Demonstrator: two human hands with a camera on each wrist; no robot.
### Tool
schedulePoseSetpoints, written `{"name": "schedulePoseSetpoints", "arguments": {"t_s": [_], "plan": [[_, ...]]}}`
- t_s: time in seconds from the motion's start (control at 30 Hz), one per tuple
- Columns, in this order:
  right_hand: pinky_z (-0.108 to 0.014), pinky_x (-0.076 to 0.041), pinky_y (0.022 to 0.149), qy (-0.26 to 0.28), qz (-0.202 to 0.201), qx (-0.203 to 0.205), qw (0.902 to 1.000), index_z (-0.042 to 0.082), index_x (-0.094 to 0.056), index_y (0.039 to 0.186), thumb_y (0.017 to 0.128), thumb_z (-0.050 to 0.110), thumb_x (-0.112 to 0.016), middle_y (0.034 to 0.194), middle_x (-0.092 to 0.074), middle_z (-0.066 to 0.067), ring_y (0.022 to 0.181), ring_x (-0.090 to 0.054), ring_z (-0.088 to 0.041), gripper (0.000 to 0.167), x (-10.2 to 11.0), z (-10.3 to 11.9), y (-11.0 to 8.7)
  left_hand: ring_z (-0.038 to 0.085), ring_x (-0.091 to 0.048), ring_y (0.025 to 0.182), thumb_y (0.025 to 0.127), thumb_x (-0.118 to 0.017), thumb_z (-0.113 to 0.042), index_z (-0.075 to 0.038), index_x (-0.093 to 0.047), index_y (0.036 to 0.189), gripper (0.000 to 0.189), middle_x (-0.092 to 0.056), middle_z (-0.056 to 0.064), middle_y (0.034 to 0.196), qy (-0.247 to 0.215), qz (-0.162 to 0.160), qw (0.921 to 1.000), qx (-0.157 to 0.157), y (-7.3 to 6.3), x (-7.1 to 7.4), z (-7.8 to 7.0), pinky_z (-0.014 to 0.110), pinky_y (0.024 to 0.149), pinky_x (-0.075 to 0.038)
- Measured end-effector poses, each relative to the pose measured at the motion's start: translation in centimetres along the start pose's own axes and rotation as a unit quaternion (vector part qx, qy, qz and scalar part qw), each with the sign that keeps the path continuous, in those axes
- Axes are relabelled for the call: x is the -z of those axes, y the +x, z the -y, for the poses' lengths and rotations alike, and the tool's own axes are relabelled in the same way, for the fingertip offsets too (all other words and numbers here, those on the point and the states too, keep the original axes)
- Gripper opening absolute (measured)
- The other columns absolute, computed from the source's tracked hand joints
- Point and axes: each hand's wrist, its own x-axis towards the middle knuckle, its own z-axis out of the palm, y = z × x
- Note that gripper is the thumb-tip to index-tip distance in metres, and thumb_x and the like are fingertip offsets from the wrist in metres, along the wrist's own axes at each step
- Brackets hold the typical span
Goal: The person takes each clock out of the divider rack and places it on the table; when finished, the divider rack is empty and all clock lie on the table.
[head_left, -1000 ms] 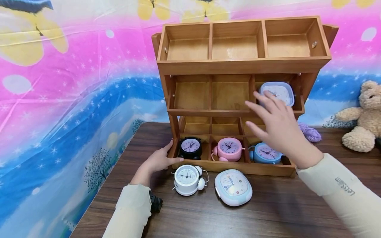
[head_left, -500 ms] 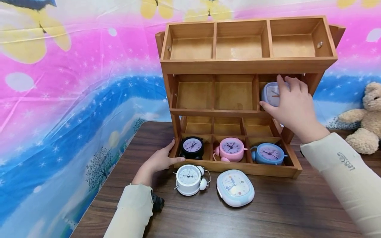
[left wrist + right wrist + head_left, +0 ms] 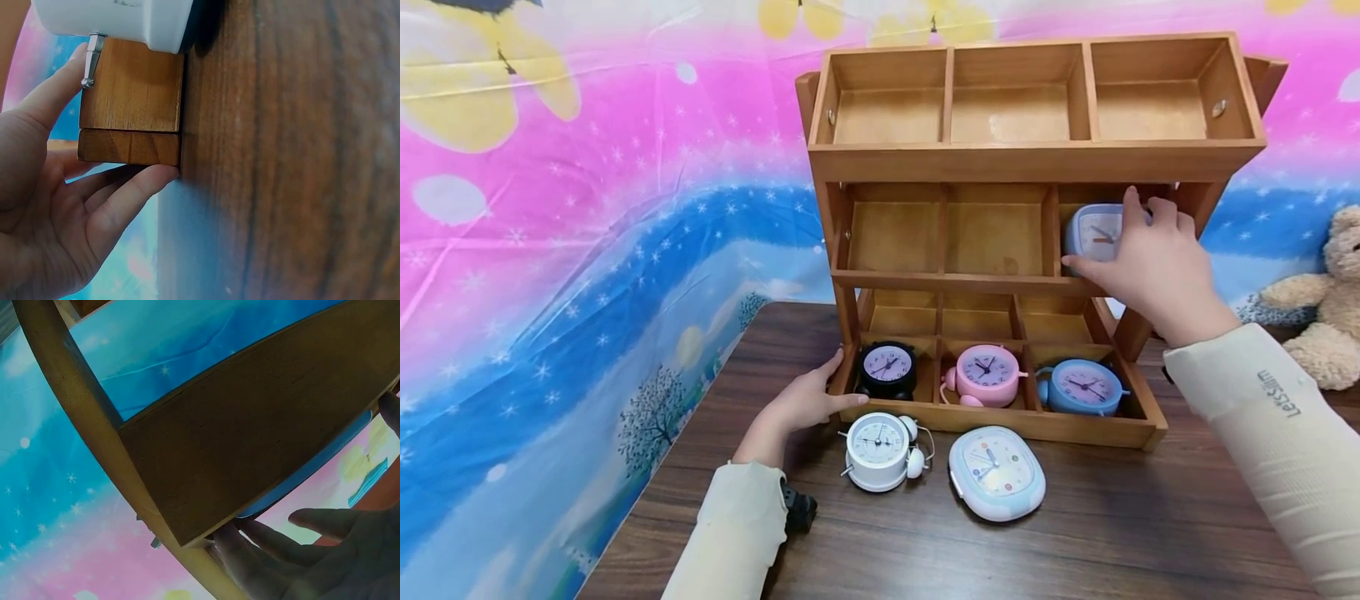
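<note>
A wooden three-tier shelf point(image 3: 1037, 164) stands on the table, each tier split into compartments. My left hand point(image 3: 799, 402) holds its lower left corner, thumb along the front and fingers by the side; the left wrist view shows the hand point(image 3: 69, 206) around the wooden corner. In the middle tier's right compartment sits a lavender square clock point(image 3: 1092, 233). My right hand point(image 3: 1168, 271) grips this clock from the right, thumb at its lower left and fingers over its top, covering much of the dial. Only a blue edge point(image 3: 306, 472) of it shows in the right wrist view.
A black clock point(image 3: 887, 370), a pink clock point(image 3: 988, 375) and a blue clock point(image 3: 1084, 387) occupy the bottom tier. On the table point(image 3: 925, 558) before the shelf lie a white twin-bell clock point(image 3: 877, 451) and a white-and-pale-blue clock point(image 3: 997, 473). A teddy bear point(image 3: 1326, 292) sits at right.
My right hand has moved from hovering before the middle tier to the lavender clock and taken hold of it. My left hand has stayed at the shelf's corner. The view shifts slightly.
</note>
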Motion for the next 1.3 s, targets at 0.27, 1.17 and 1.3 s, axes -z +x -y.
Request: {"name": "schedulePoseSetpoints", "arguments": {"t_s": [0.27,1.17,1.3], "plan": [[-0.074,-0.034,0.092,0.009,0.024,-0.019,0.9995,-0.002,-0.004,0.158,0.083,0.066,-0.064,0.147,-0.018,-0.043,0.122,-0.032,-0.065,0.117,-0.31,-0.03,0.27,0.022,-0.069,0.083,0.092,-0.069,-0.047,-0.017,-0.010,0.161,0.096,-0.034,0.026,0.154,-0.004,0.001,1.0000,-0.004,-0.17,0.09,-0.06,0.049,0.096,-0.048],[-0.071,-0.037,0.087,0.023,0.050,-0.038,0.9977,-0.001,-0.003,0.158,0.088,0.066,-0.055,0.141,-0.019,-0.047,0.116,-0.034,-0.061,0.110,-0.40,-0.38,0.98,0.022,-0.069,0.083,0.091,-0.070,-0.047,-0.017,-0.011,0.161,0.096,-0.035,0.026,0.154,-0.009,-0.005,0.9999,-0.001,-0.08,-0.06,0.17,0.048,0.094,-0.050],[-0.072,-0.034,0.089,0.020,0.042,-0.028,0.9985,0.002,-0.006,0.159,0.091,0.067,-0.047,0.145,-0.018,-0.045,0.121,-0.030,-0.063,0.103,-0.13,-0.42,0.82,0.022,-0.069,0.082,0.091,-0.070,-0.047,-0.017,-0.011,0.161,0.097,-0.036,0.026,0.153,-0.008,-0.006,0.9999,-0.001,-0.11,-0.04,0.16,0.049,0.094,-0.050]]}}
